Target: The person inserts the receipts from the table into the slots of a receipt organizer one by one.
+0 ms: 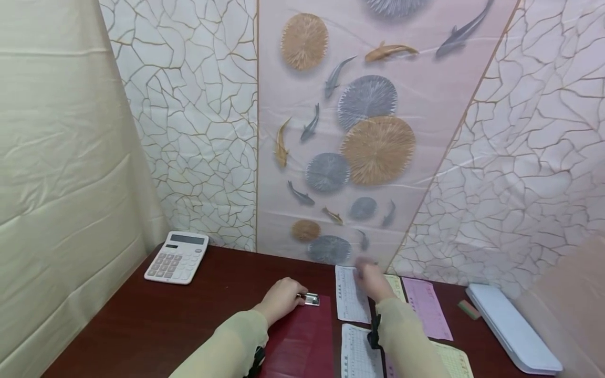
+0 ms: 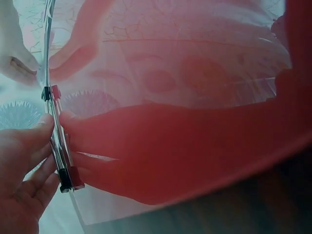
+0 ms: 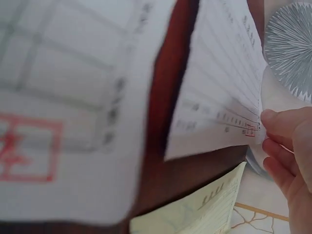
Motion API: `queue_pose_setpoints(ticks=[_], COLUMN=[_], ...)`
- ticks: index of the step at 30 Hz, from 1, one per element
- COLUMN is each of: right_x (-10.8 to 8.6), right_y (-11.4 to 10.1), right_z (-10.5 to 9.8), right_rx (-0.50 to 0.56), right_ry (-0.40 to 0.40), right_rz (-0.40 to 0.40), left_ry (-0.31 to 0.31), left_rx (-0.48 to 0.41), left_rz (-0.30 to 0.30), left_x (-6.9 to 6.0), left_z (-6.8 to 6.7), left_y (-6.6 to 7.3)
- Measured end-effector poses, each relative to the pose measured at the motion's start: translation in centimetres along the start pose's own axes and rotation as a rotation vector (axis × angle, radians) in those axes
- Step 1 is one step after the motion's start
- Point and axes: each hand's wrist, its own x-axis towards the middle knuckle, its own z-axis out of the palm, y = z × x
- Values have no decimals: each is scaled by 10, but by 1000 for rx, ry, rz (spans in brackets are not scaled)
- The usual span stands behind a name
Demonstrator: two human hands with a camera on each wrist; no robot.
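Note:
My left hand pinches the metal clip at the top edge of a dark red folder. In the left wrist view, that hand's thumb and fingers lie along the silvery clip, whose ends are black, beside the glossy red cover. My right hand, blurred, is over the upper white printed sheet. The right wrist view shows its thumb and fingertips, the hand pinching the far edge of a white sheet with a small red stamp.
A white calculator sits at the back left. Another white sheet, a pink sheet and a yellow sheet lie right of the folder. Farther right are a small green-and-brown block and a long pale case. Patterned cloth hangs behind.

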Motion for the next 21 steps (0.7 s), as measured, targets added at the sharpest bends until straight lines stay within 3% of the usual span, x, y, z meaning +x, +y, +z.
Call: queue_pose_setpoints(ticks=[6,11,21], right_x=[4,5,5], right_y=[2,-2,-8], right_z=[4,4,8], right_rx=[-6,-73,-125], right_ry=[-7,-8,-23], right_rz=[-41,-51,-41], left_ry=[-23,-24,-58], left_rx=[-72,-148,-85], left_rz=[-35,-51,-45], left_x=[1,0,2], left_z=[1,-1,-4], left_y=[-3,-6,-5])
